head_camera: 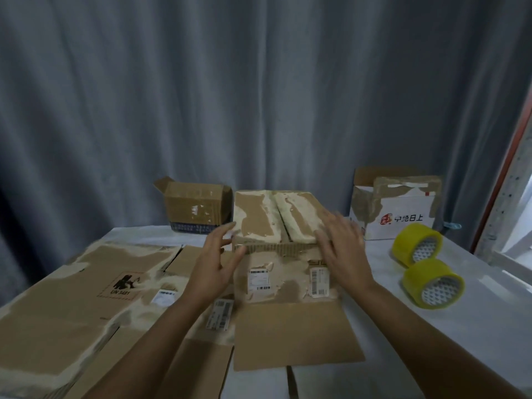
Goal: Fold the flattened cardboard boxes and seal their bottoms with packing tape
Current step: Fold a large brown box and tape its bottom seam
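A brown cardboard box (283, 279) stands unfolded in the middle of the table, its two upper flaps folded shut and one lower flap lying flat toward me. My left hand (214, 266) hovers at its left top corner, fingers straight and spread, fingertips near the flap edge. My right hand (342, 249) lies with straight fingers at the right top edge, slightly blurred. Two rolls of yellow packing tape (417, 244) (433, 283) sit on the table to the right. A stack of flattened boxes (72, 300) lies on the left.
A small open brown box (195, 207) stands at the back left. A white and brown box (397, 207) with red print stands at the back right. A grey curtain hangs behind the white table (475, 326). A window frame borders the right edge.
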